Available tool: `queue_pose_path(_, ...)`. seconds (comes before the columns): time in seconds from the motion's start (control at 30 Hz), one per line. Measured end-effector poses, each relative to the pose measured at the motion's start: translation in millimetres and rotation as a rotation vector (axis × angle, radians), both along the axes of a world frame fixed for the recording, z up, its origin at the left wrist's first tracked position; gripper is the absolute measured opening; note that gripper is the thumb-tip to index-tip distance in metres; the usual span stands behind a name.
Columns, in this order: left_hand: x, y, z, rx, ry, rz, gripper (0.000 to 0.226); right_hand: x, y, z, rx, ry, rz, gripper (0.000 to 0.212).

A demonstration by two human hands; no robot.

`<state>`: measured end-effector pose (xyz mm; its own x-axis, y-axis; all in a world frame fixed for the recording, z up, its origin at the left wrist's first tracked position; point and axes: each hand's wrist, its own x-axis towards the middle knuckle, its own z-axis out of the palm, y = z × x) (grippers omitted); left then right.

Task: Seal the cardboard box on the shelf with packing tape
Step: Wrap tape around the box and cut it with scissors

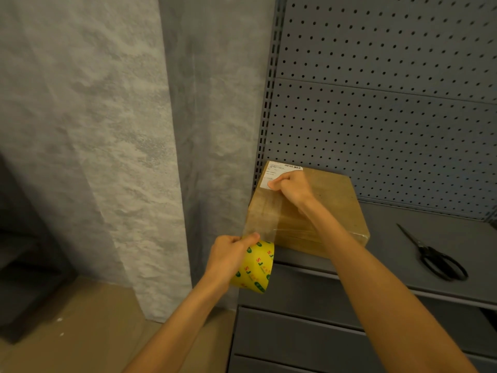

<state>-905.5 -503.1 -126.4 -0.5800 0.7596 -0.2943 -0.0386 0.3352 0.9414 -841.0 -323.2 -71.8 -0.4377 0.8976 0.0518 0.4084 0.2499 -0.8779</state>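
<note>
A brown cardboard box [336, 200] with a white shipping label [274, 172] lies flat at the left end of a grey metal shelf [403, 254]. My left hand [228, 261] grips a roll of packing tape [256, 267] with a yellow printed core, held just off the box's near left corner. A clear strip of tape [265, 216] runs from the roll up across the box top. My right hand [291, 187] is closed and presses the far end of that strip down beside the label.
Black scissors [438, 258] lie on the shelf to the right of the box. A grey pegboard [390, 103] backs the shelf. Lower shelves [295, 332] sit beneath. A grey fabric-covered wall [107, 157] stands to the left, with brown floor [94, 332] below.
</note>
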Motion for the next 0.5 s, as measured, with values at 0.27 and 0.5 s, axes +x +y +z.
queue_pose_path(0.27, -1.9, 0.5, 5.2, 0.000, -0.007, 0.004, 0.059, -3.3, 3.4, -9.1, 0.047, -0.078, -0.034, 0.015)
queue_pose_path(0.5, -3.2, 0.4, 4.2, -0.015, -0.010, 0.006, 0.052, -3.8, 5.1, -11.7, 0.080, -0.099, -0.027, 0.015)
